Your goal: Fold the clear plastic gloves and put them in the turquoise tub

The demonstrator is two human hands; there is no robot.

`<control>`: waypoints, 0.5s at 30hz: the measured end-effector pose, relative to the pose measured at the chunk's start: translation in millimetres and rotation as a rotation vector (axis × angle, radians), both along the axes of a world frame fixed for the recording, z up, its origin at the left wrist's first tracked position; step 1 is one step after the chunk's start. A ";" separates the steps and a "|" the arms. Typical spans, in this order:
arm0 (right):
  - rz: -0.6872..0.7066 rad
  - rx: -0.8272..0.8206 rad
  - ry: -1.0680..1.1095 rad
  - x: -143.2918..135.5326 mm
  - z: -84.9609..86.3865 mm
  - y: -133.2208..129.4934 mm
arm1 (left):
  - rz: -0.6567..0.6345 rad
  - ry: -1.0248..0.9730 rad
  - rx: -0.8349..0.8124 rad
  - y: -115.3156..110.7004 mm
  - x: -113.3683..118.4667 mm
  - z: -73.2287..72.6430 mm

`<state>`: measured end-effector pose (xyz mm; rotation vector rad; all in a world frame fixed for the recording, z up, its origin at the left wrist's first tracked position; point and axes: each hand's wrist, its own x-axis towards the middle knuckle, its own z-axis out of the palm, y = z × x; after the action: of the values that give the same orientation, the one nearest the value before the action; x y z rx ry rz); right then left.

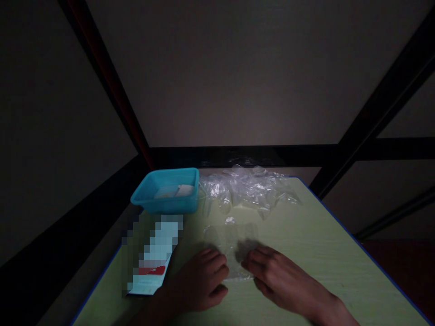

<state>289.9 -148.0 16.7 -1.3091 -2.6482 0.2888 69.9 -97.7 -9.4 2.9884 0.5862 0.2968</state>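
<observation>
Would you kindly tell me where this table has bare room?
The table's largest bare patch lies between the right hand, the crumpled plastic and the right edge. Crowded: the left, with blue basket, pixelated panel and left hand; flat plastic lies between the hands.

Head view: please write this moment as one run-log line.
left hand: at flat clear plastic | right hand: same plastic | far side: crumpled plastic, blue tub

The left hand (pixel 205 280) partly hides the flat plastic (pixel 232 248).
</observation>
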 end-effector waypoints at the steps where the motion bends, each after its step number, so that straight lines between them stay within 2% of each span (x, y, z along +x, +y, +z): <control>1: 0.005 -0.010 -0.001 0.1 -0.1 0.2 | 0.003 -0.003 -0.006 0.1 0.1 -0.3; 15: 0.018 -0.011 -0.009 0.7 -5.5 0.5 | 0.016 0.001 -0.047 1.1 0.4 0.3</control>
<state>290.6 -147.6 11.2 -1.2930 -2.6708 0.3017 70.3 -96.7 -9.1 2.9401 0.6089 0.2790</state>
